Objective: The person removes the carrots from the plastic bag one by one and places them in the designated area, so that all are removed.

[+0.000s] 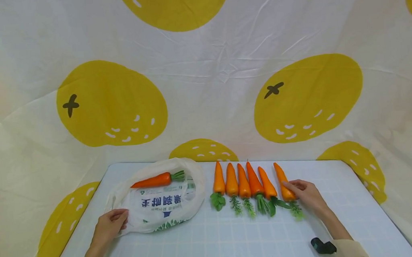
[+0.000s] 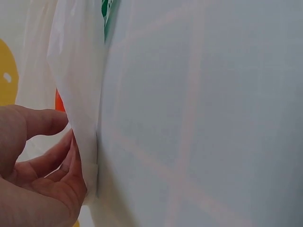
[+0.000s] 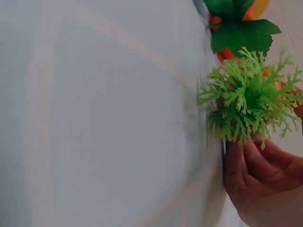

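A white plastic bag (image 1: 189, 172) with printed lettering and green leaf prints lies spread at the left of the table. One orange carrot (image 1: 155, 181) with a short green top lies on its inside near the far rim. My left hand (image 1: 110, 227) pinches the bag's near left edge between thumb and fingers. At the right end of a row of carrots, my right hand (image 1: 308, 196) grips a carrot (image 1: 281, 177) by its thick end. That carrot's feathery light-green top (image 3: 248, 97) covers part of the fingers in the right wrist view.
Several more carrots (image 1: 243, 182) lie side by side between the bag and my right hand, tips pointing away and leafy tops toward me. The pale checked table (image 1: 208, 249) meets a white cloth (image 1: 204, 104) printed with yellow fruit at its back.
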